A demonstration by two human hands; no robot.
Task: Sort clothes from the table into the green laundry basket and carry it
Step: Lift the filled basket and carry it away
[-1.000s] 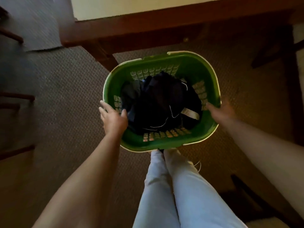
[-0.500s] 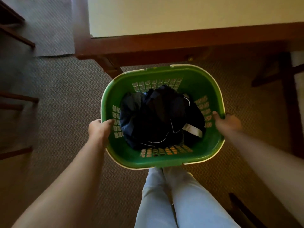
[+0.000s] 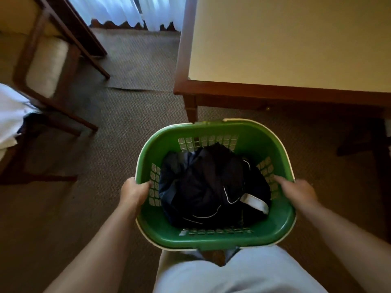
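Gripping basket (image 3: 211, 240), table (image 3: 275, 89) edge seemingly near

We hold the green laundry basket (image 3: 213, 237) in front of our body, the left hand (image 3: 133, 192) gripping its left rim and the right hand (image 3: 296, 192) gripping its right rim. Inside lies a heap of dark navy clothes (image 3: 211, 187) with thin white piping. Just beyond the basket stands a wooden table (image 3: 285, 89) with a cream top, and at the left a wooden chair (image 3: 48, 66) on the brown carpet (image 3: 118, 127).
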